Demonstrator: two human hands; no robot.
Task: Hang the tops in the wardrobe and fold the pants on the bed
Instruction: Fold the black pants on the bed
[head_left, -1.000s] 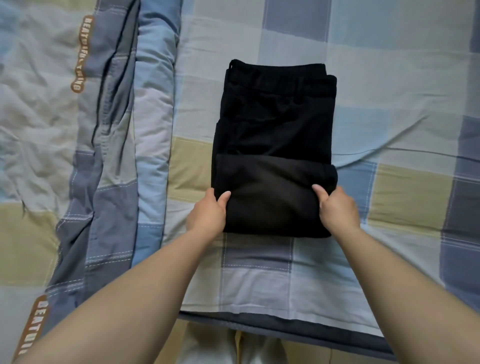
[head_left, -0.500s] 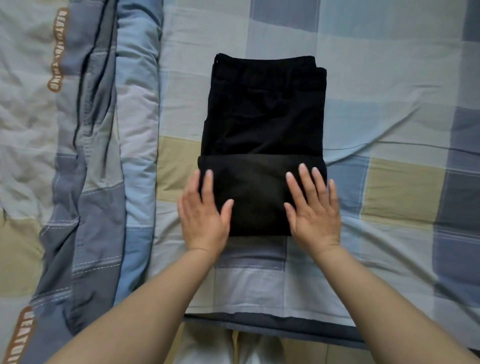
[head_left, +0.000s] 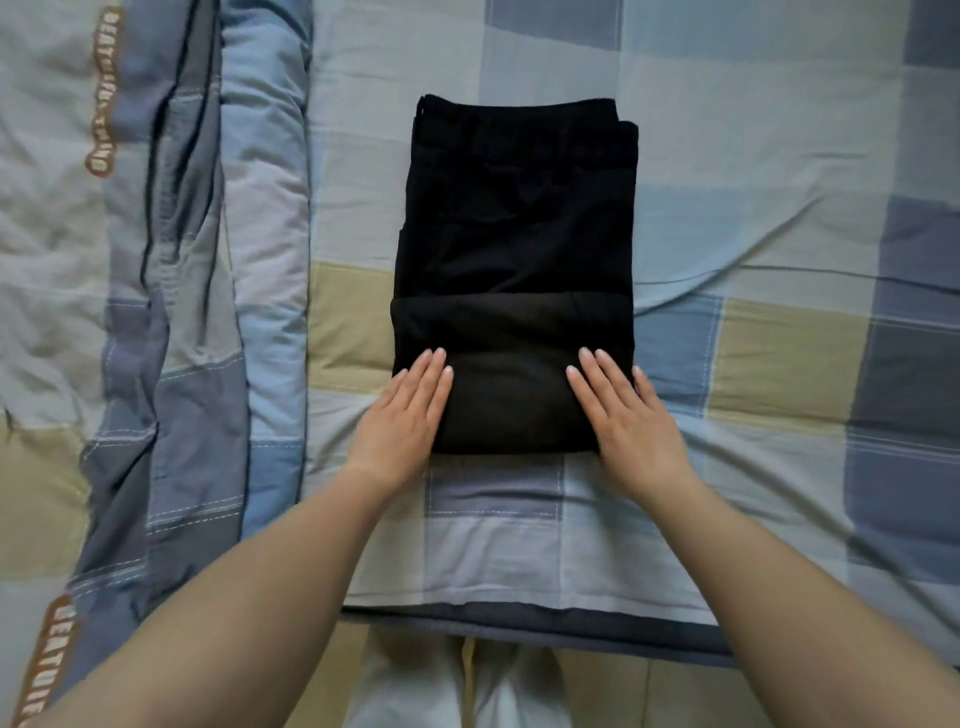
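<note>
Black pants (head_left: 514, 234) lie folded into a rectangle on the checked bed sheet (head_left: 753, 208), waistband at the far end and a folded-over layer at the near end. My left hand (head_left: 405, 415) lies flat with straight fingers on the near left corner of the pants. My right hand (head_left: 628, 415) lies flat on the near right corner, fingers straight and together. Neither hand holds anything. No tops and no wardrobe are in view.
A rolled checked quilt (head_left: 171, 312) with brown lettering runs along the left side of the bed. The bed's near edge (head_left: 519, 623) crosses the bottom of the view, with my light trousers (head_left: 457, 680) below it.
A second ago both hands gripped the near fold of the pants. They let go and flattened onto it, and have since slid slightly outward toward the corners.
</note>
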